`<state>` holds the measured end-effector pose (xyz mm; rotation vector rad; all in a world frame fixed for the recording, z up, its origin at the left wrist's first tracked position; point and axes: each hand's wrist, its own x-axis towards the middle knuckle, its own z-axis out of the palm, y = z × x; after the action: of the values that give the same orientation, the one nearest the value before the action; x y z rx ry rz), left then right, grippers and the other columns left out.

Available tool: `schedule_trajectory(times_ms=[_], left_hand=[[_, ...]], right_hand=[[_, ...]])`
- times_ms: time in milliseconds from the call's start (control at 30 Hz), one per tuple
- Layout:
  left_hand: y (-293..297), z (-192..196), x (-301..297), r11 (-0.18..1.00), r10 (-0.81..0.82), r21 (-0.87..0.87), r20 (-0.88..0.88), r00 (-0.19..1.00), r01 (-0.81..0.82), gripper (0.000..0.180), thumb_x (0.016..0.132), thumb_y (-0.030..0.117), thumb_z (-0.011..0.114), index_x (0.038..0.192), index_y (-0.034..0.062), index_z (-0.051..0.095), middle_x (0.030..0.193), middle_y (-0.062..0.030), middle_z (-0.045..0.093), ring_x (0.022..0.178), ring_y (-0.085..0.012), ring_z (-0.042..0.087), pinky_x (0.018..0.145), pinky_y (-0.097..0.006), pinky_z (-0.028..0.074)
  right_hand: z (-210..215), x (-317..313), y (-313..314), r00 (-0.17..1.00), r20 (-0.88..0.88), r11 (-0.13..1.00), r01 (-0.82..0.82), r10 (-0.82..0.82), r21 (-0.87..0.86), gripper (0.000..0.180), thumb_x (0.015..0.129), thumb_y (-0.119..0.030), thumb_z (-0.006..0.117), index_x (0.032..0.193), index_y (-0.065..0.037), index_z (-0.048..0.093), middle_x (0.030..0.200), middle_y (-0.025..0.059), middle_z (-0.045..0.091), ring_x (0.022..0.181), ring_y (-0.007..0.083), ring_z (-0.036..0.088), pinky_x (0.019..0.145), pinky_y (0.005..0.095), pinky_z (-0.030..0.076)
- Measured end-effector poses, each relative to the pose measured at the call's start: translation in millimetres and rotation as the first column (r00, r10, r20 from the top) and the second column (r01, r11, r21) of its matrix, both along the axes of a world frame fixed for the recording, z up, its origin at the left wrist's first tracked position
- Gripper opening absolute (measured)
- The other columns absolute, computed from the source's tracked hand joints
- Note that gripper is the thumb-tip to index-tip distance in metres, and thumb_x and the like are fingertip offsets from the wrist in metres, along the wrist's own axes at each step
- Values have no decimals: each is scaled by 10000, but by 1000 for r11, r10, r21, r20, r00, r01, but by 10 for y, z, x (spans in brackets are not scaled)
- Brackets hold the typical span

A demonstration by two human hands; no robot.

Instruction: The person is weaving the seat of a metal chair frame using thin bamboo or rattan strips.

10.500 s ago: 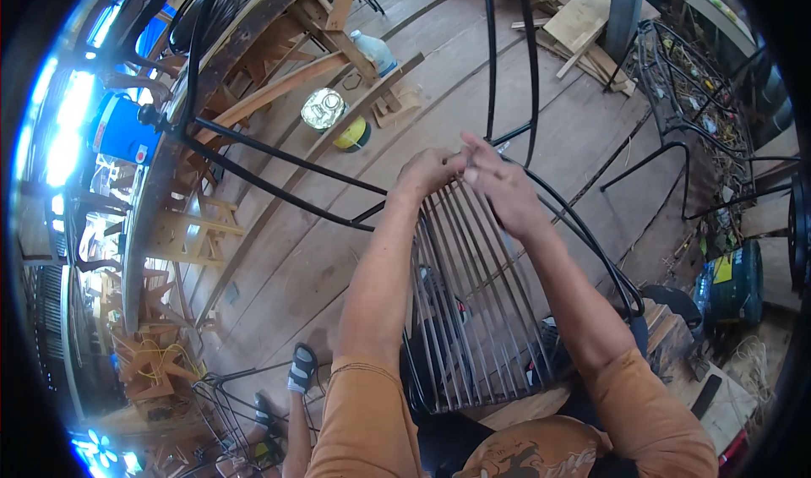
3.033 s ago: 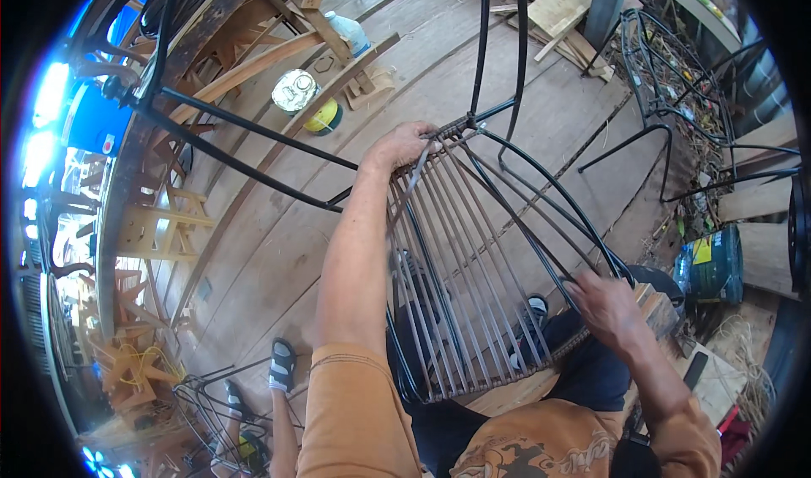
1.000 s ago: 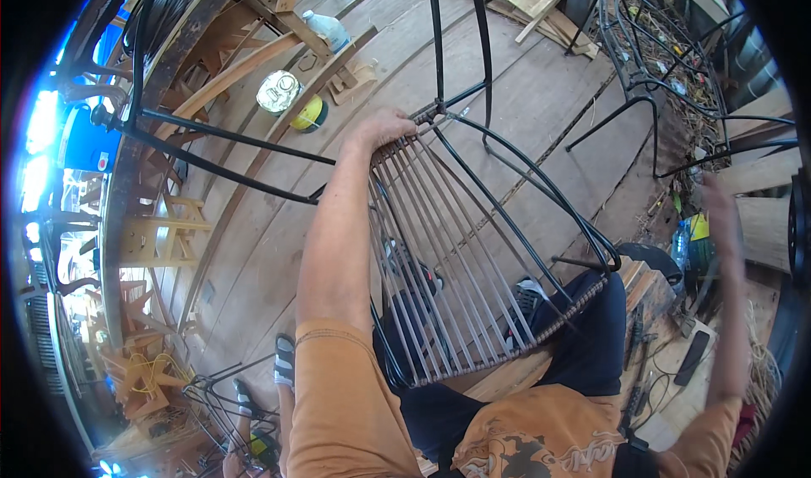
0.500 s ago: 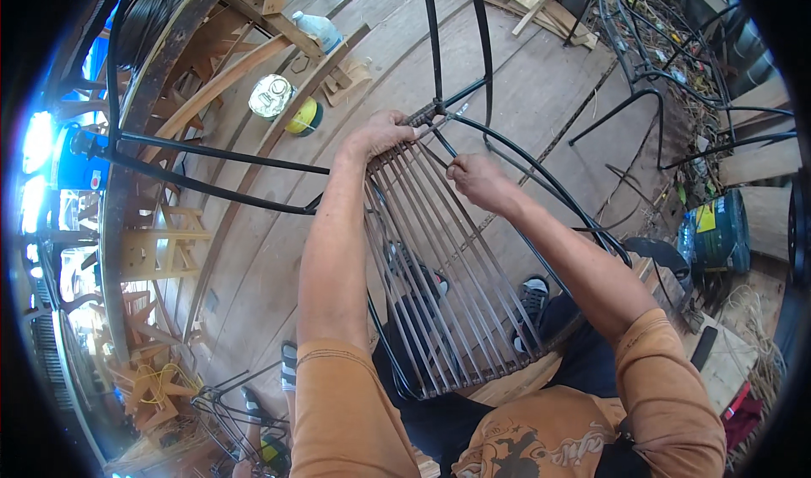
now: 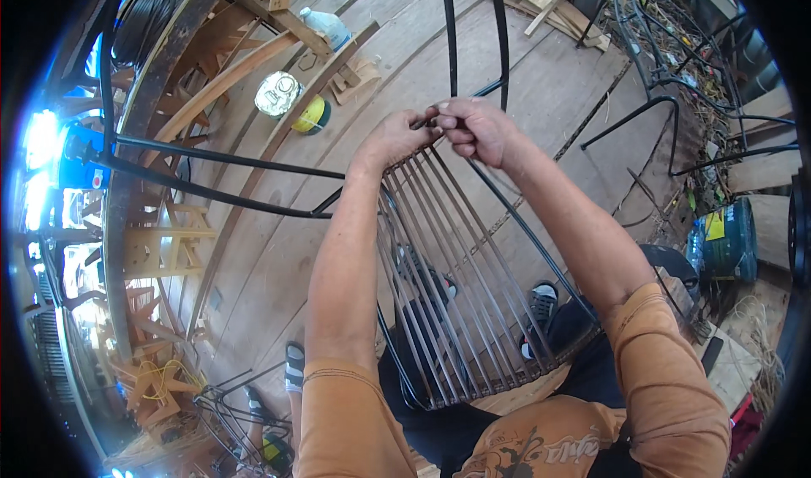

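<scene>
Brown strips [image 5: 454, 280] at mid-picture are apparently being fastened at the upper-centre rail [image 5: 413, 158], gripped by the left hand [image 5: 392, 143]; the right hand [image 5: 482, 131] is pinching, its hold hidden; steady tension is seemingly being required next.

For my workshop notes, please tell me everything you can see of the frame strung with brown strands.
The frame looks like black metal tubing, with long bars extending beyond its far end. Brown strands run lengthwise, spaced apart, seeming to fan out toward its near end, by the person's lap. The left hand and right hand cover part of its far end.
</scene>
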<state>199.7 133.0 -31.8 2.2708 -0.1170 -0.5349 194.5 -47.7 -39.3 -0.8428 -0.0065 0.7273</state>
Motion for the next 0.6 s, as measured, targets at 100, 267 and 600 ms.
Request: schedule_trajectory(times_ms=[100,267,600], left_hand=[[25,-9,-8,991,13,130,32,999,-17,358,769,359,619,847,11,651,666,-83,620,636,-160,583,635,-309,453],[122,-161,-16,954,45,283,179,983,-96,357,783,350,595,970,47,616,855,-174,656,864,-296,632,771,-387,466],[-155,92,-201,886,106,413,267,958,-213,343,829,345,553,1105,141,535,957,-184,648,976,-333,601,841,-427,445]], right_hand=[[67,17,-146,876,447,663,226,183,-714,251,887,-230,489,828,-12,598,664,65,569,537,167,569,444,308,447],[36,-122,201,716,469,124,480,517,-869,277,871,-233,463,905,-40,657,930,215,641,915,381,616,800,465,487],[195,-127,182,725,466,94,492,507,-866,250,871,-191,460,922,-29,645,901,198,653,883,366,633,751,456,497]])
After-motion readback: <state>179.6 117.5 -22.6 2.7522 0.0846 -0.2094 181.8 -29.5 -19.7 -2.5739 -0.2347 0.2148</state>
